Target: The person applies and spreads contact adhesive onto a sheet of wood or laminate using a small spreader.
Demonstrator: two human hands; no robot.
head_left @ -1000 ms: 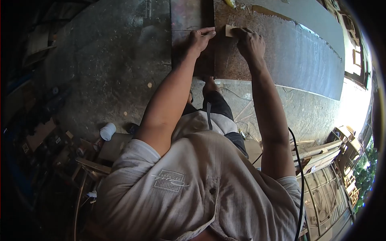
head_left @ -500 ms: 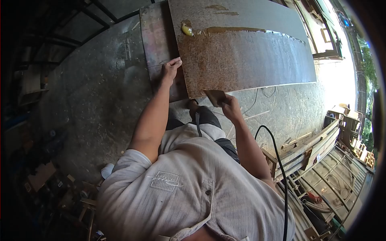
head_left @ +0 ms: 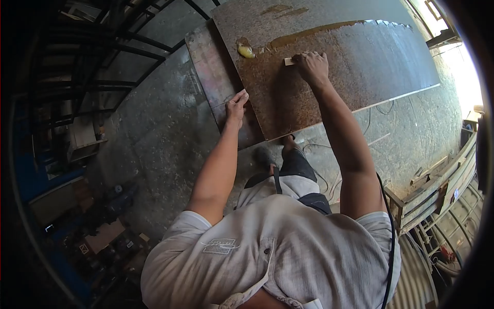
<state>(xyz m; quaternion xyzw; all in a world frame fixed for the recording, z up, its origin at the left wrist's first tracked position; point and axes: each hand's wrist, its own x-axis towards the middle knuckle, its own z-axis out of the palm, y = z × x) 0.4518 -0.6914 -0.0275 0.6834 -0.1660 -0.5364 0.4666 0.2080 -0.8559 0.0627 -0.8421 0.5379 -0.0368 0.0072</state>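
Note:
A large brown board point(head_left: 355, 72) lies flat, overlapping a stained pinkish panel point(head_left: 210, 69) at its left. My right hand point(head_left: 313, 67) is over the board, its fingers closed on a flat, light-edged scraper point(head_left: 289, 61). A yellow lump point(head_left: 246, 51) rests on the board to the left of that hand, beside a brown smear. From there a long brown streak point(head_left: 314, 33) runs across the surface. At the board's left edge is my left hand point(head_left: 237, 103), fingers pinched together at the rim; anything between them is too small to make out.
Black metal frames point(head_left: 149, 44) stand at the upper left. Wooden beams point(head_left: 437, 180) and metal grilles are stacked at the right. A black cable point(head_left: 389, 247) hangs by my right side, and thin cords lie on the concrete floor point(head_left: 159, 139).
My right hand has moved up from the board's near edge to over its surface, with the scraper in it. My left hand stays at the left edge. The view has shifted.

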